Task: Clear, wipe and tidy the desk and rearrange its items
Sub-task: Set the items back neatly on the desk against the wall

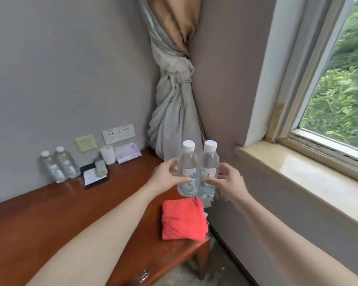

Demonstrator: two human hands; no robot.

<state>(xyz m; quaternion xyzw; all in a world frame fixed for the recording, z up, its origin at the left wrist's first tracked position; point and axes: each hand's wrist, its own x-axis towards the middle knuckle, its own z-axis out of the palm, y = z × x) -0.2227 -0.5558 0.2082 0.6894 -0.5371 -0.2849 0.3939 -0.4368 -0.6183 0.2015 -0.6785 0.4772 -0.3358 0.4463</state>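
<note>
Bottles of clear water, two of them, are held upright side by side above the right end of the wooden desk (pixel 50 205), over its edge nearest the wall under the window sill (pixel 298 168). The left-held bottle (pixel 187 172) and the right-held bottle (pixel 208 172) are alike: transparent plastic, white screw caps, a pale label with blue print low on the body. Their sides touch or nearly touch; each long axis runs vertically, caps up, bases hanging just beyond the far edge of the red folded cloth (pixel 183 218) that lies on the desk's right end. The left hand (pixel 166 175) reaches in from the lower left with the forearm stretched out, fingers curled around the far side of its bottle and thumb pressed on the near side, clamped on the lower body. The right hand (pixel 228 180) mirrors it from the lower right, thumb and fingers closed on the other bottle at about the same height. Far to the left of the held pair, against the grey wall, stand two more water bottles (pixel 59 166), then a black tray (pixel 95 176) with cards, a paper roll (pixel 108 154) and a tissue pack (pixel 127 152). A knotted curtain (pixel 174 104) hangs in the corner behind the held bottles.
</note>
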